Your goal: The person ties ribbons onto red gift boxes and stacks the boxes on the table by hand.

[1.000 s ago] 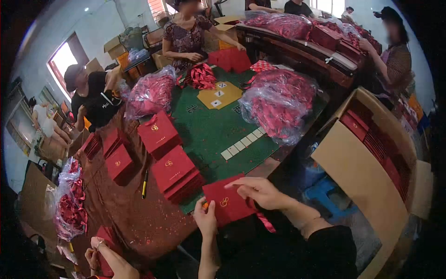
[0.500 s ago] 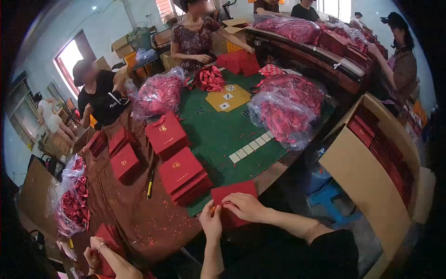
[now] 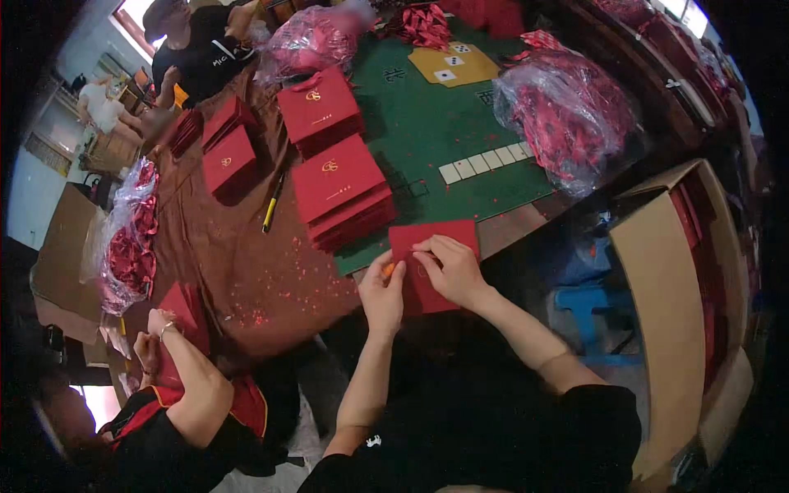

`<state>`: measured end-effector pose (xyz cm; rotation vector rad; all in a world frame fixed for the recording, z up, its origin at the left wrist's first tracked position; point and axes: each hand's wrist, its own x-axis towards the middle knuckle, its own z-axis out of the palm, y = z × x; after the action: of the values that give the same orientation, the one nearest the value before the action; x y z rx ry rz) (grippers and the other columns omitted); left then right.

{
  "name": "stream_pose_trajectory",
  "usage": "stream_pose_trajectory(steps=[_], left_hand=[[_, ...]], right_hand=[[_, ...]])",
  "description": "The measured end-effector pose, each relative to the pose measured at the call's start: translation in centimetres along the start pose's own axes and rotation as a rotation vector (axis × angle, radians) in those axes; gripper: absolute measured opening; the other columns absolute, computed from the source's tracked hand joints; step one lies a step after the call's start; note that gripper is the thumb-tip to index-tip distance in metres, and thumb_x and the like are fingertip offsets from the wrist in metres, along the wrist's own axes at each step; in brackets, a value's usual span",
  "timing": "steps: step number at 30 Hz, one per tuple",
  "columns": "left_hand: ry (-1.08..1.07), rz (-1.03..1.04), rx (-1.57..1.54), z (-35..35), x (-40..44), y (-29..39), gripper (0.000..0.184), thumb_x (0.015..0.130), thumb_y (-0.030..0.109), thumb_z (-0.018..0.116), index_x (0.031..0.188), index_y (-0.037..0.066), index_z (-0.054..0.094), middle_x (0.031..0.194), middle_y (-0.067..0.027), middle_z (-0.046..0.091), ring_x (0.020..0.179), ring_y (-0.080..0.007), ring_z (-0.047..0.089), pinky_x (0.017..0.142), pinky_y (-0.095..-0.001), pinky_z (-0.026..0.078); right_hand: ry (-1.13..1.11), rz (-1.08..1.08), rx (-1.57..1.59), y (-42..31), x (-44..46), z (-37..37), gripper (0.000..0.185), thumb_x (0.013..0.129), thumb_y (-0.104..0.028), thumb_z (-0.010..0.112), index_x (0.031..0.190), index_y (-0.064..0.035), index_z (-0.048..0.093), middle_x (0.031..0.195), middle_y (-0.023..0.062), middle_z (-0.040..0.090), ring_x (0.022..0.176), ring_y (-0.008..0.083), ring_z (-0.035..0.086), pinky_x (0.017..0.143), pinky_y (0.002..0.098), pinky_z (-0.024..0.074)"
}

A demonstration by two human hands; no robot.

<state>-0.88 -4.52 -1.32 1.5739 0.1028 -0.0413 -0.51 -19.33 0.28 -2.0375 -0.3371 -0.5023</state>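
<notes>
A flat red paper bag [image 3: 444, 306] with a faint gold mark lies before me at the table edge. My left hand [image 3: 381, 297] is closed at its left side, with a small orange thing [image 3: 389, 269] pinched between thumb and fingers. Over the bag's upper part, my right hand [image 3: 452, 269] is closed in a pinch, fingertips pointing left. Whatever is between those fingertips is too small to make out. Just beyond stands a stack of red bags [image 3: 341, 185] with gold logos.
Another red stack [image 3: 320, 107] and a yellow-black cutter [image 3: 271, 212] lie farther back. Plastic sacks of red ribbon [image 3: 567, 115] sit on the green mat [image 3: 427, 148]. An open carton [image 3: 657, 279] and blue stool [image 3: 588, 316] stand right. A co-worker's hands [image 3: 154, 335] hold red material at left.
The view has tilted down and shifted, so the table things appear higher in the picture. Both my hands stay at the bag, with the right fingers slightly farther from the left hand.
</notes>
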Motion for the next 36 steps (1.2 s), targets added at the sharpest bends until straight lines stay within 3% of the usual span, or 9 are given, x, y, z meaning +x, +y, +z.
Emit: stream_pose_trajectory(steps=[9,23,26,27,28,29,32,35,36], left_hand=[[-0.001,-0.004,-0.169,0.6,0.0,0.3,0.035,0.087,-0.004,0.060,0.121,-0.005,0.055,0.110,-0.0090,0.063,0.097,-0.0130,0.060,0.084,-0.0261,0.049],[0.026,0.143,0.027,0.6,-0.6,0.2,0.030,0.087,-0.001,0.060,0.117,-0.002,0.059,0.110,-0.0098,0.064,0.099,-0.0148,0.060,0.087,-0.0289,0.048],[0.086,0.378,0.383,0.4,-0.7,0.3,0.030,0.087,0.005,0.063,0.115,-0.003,0.060,0.113,-0.0131,0.064,0.100,-0.0201,0.061,0.090,-0.0324,0.047],[0.039,0.235,0.238,0.6,-1.1,1.1,0.032,0.088,0.005,0.060,0.118,-0.006,0.057,0.114,-0.0171,0.062,0.107,-0.0220,0.058,0.092,-0.0322,0.045],[0.060,0.259,0.308,0.1,-0.6,-1.2,0.034,0.087,0.006,0.062,0.119,-0.006,0.057,0.115,-0.0190,0.062,0.106,-0.0219,0.059,0.092,-0.0320,0.046],[0.050,0.164,0.056,1.0,-1.3,1.0,0.035,0.087,0.007,0.062,0.118,-0.007,0.057,0.112,-0.0207,0.063,0.102,-0.0219,0.062,0.089,-0.0321,0.048],[0.103,0.369,0.230,0.8,-0.8,-0.6,0.032,0.087,0.007,0.062,0.116,-0.006,0.059,0.104,-0.0210,0.066,0.096,-0.0227,0.065,0.084,-0.0334,0.050],[0.104,0.291,0.231,1.1,-1.1,0.1,0.032,0.088,0.004,0.060,0.118,-0.007,0.058,0.107,-0.0203,0.066,0.097,-0.0226,0.064,0.084,-0.0329,0.050],[0.100,0.303,0.227,1.0,-1.1,-0.5,0.032,0.088,0.004,0.060,0.118,-0.007,0.058,0.107,-0.0203,0.066,0.097,-0.0226,0.064,0.084,-0.0329,0.050]], right_hand=[[-0.053,-0.114,-0.212,0.0,0.1,0.2,0.009,0.080,-0.002,0.061,0.088,0.0005,0.059,0.083,0.0143,0.061,0.080,0.0329,0.060,0.069,0.0389,0.0492],[-0.177,-0.098,-0.414,-1.2,0.6,1.0,0.009,0.077,-0.010,0.057,0.082,-0.0014,0.056,0.080,0.0150,0.058,0.079,0.0329,0.059,0.069,0.0422,0.0484],[-0.294,0.094,-0.400,-2.3,1.2,0.8,0.012,0.079,-0.013,0.054,0.081,-0.0006,0.056,0.078,0.0173,0.058,0.078,0.0357,0.059,0.069,0.0426,0.0484],[-0.265,0.082,-0.376,-2.2,1.4,0.8,0.014,0.080,-0.014,0.053,0.081,-0.0006,0.057,0.077,0.0179,0.058,0.076,0.0363,0.059,0.069,0.0436,0.0487],[-0.352,0.144,-0.392,-1.7,1.5,1.2,0.015,0.081,-0.015,0.053,0.081,-0.0004,0.057,0.080,0.0186,0.059,0.078,0.0376,0.060,0.070,0.0455,0.0487],[-0.358,0.292,-0.328,-3.4,2.4,0.2,0.017,0.082,-0.015,0.053,0.080,0.0009,0.057,0.081,0.0193,0.061,0.082,0.0377,0.060,0.072,0.0460,0.0485],[-0.383,0.247,-0.220,-2.2,2.9,-0.3,0.016,0.082,-0.015,0.056,0.080,0.0004,0.059,0.077,0.0197,0.062,0.078,0.0366,0.062,0.068,0.0465,0.0486],[-0.421,0.359,-0.093,-0.9,3.3,-0.4,0.013,0.080,-0.012,0.059,0.079,0.0002,0.061,0.075,0.0195,0.063,0.071,0.0351,0.064,0.063,0.0433,0.0496],[-0.450,0.456,-0.007,-1.4,4.0,-1.0,0.012,0.079,-0.012,0.062,0.077,0.0002,0.062,0.070,0.0168,0.064,0.065,0.0282,0.065,0.058,0.0381,0.0498]])
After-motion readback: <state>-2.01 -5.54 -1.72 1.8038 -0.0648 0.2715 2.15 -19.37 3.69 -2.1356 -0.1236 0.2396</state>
